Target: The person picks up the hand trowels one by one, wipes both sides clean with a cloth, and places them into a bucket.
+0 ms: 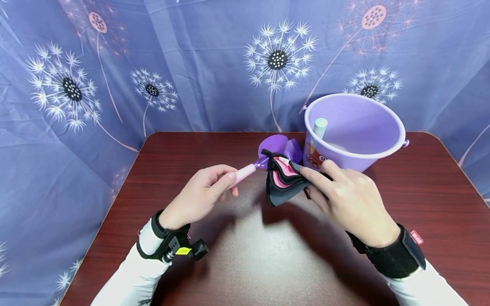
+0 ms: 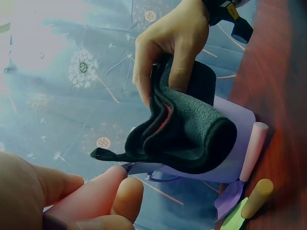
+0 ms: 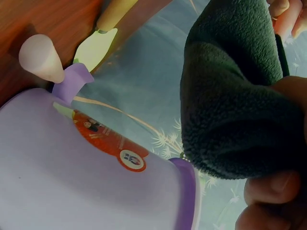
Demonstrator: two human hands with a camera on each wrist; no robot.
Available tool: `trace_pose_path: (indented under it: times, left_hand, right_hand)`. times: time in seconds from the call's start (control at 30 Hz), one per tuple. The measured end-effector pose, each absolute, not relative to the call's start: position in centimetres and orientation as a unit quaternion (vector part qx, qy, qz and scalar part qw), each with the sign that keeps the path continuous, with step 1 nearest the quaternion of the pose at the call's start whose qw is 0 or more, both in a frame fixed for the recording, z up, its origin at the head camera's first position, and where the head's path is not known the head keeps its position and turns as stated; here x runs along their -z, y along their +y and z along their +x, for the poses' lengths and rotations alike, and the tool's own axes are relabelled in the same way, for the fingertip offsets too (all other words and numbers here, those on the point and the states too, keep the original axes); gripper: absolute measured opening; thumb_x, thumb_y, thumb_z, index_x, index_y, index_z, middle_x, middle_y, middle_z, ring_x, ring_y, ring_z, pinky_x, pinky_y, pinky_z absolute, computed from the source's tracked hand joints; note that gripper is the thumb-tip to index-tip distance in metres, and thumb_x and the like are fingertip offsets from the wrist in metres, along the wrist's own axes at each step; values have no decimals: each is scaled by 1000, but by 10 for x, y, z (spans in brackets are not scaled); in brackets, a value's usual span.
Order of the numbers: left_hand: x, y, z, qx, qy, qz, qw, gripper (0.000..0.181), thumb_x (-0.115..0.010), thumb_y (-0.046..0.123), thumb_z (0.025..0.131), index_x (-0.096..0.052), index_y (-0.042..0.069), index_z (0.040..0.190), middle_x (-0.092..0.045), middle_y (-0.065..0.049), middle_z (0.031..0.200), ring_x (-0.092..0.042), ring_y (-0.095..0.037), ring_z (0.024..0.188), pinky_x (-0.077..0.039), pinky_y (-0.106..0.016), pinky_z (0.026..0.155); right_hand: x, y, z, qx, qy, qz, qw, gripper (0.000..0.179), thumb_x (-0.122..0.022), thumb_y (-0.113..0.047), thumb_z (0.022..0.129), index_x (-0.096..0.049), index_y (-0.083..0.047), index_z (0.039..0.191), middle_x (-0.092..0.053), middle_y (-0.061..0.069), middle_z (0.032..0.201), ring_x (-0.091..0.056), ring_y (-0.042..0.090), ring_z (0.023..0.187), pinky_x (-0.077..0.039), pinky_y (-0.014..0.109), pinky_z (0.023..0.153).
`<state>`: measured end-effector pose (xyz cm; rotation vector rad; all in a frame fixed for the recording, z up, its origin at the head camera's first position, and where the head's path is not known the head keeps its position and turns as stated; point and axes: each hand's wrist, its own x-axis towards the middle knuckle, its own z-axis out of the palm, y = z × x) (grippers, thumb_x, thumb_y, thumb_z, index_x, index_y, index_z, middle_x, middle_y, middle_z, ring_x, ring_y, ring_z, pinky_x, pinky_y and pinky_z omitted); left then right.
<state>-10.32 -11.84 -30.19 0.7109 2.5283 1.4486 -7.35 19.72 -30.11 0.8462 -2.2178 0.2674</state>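
Observation:
My left hand (image 1: 203,195) grips the pink handle (image 1: 243,173) of a toy garden shovel, whose purple scoop (image 1: 272,144) points away toward the back of the table. A folded cloth (image 1: 287,193), grey outside with pink layers and black edging, is pinched in my right hand (image 1: 344,195). The cloth hangs close to the shovel's neck; whether they touch I cannot tell. In the right wrist view the fuzzy dark cloth (image 3: 230,96) hides part of that hand. The left wrist view shows the pink handle (image 2: 91,196) between thumb and fingers.
A purple bucket (image 1: 352,146) stands at the back right, with a pale green handle (image 1: 320,126) upright inside. Beside it lie another purple tool (image 2: 230,199) with a pink handle and a green tool (image 2: 235,218) with a yellowish handle. A floral curtain (image 1: 210,63) hangs behind the table.

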Motion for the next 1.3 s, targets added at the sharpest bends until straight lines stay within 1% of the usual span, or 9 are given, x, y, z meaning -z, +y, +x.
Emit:
trace_pose_path:
  times: [0.13, 0.3, 0.37, 0.5, 0.63, 0.8, 0.97, 1.17, 1.3]
  left_hand:
    - [300, -118, -103, -481, 842, 234, 69, 25, -49, 38, 105, -67, 21, 107, -64, 4, 77, -51, -22, 61, -38, -29, 54]
    - [299, -119, -101, -481, 843, 229, 75, 23, -50, 38, 105, -66, 22, 107, -64, 3, 78, -52, -29, 62, -37, -29, 52]
    - [299, -119, -100, -483, 841, 230, 78, 22, -50, 38, 104, -66, 22, 106, -63, 3, 78, -50, -27, 61, -37, -29, 52]
    - [298, -119, -100, -481, 842, 234, 75, 21, -52, 36, 104, -67, 21, 106, -63, 3, 77, -48, -19, 59, -37, -28, 52]
    - [298, -119, -99, -474, 845, 237, 70, 19, -54, 34, 103, -68, 21, 108, -63, 3, 77, -49, -16, 59, -38, -28, 51]
    - [297, -119, -99, -467, 850, 234, 69, 18, -56, 34, 102, -68, 23, 110, -64, -1, 78, -47, -17, 58, -36, -28, 50]
    - [296, -119, -97, -463, 853, 230, 70, 17, -56, 35, 101, -68, 25, 109, -63, 1, 78, -44, -18, 55, -34, -28, 49]
    - [297, -118, -97, -460, 854, 234, 64, 15, -56, 34, 101, -67, 25, 106, -59, 1, 76, -41, -17, 54, -33, -29, 49]
    - [297, -118, -96, -458, 856, 231, 60, 11, -57, 30, 101, -66, 26, 105, -54, 0, 71, -39, -15, 53, -32, -29, 50]
  right_hand:
    - [307, 202, -77, -103, -870, 307, 372, 36, -60, -21, 85, -71, -11, 117, -48, 4, 80, -34, 19, 46, -32, 39, 39]
    - [312, 207, -80, -110, -877, 277, 378, 34, -60, -22, 85, -71, -11, 115, -45, 3, 77, -34, 17, 44, -29, 37, 37]
    - [314, 209, -81, -110, -881, 263, 378, 33, -58, -22, 86, -71, -13, 115, -45, 3, 77, -35, 17, 44, -28, 37, 37]
    - [317, 214, -83, -97, -893, 237, 371, 33, -53, -24, 90, -71, -16, 117, -48, 3, 79, -35, 20, 43, -29, 37, 37]
    - [318, 218, -84, -83, -902, 219, 361, 34, -52, -24, 92, -69, -16, 120, -50, 4, 83, -34, 20, 42, -30, 37, 37]
    - [319, 220, -85, -81, -905, 212, 360, 34, -53, -24, 91, -69, -17, 120, -52, 4, 86, -38, 21, 41, -30, 37, 36]
    - [319, 221, -85, -80, -905, 206, 362, 33, -53, -23, 91, -68, -16, 120, -52, 4, 86, -39, 22, 41, -30, 37, 36]
    - [319, 221, -85, -82, -903, 212, 365, 33, -53, -23, 91, -69, -17, 119, -53, 4, 86, -38, 21, 41, -30, 37, 36]
    - [319, 221, -85, -85, -901, 221, 364, 34, -52, -24, 91, -69, -16, 119, -53, 4, 87, -38, 21, 42, -30, 38, 36]
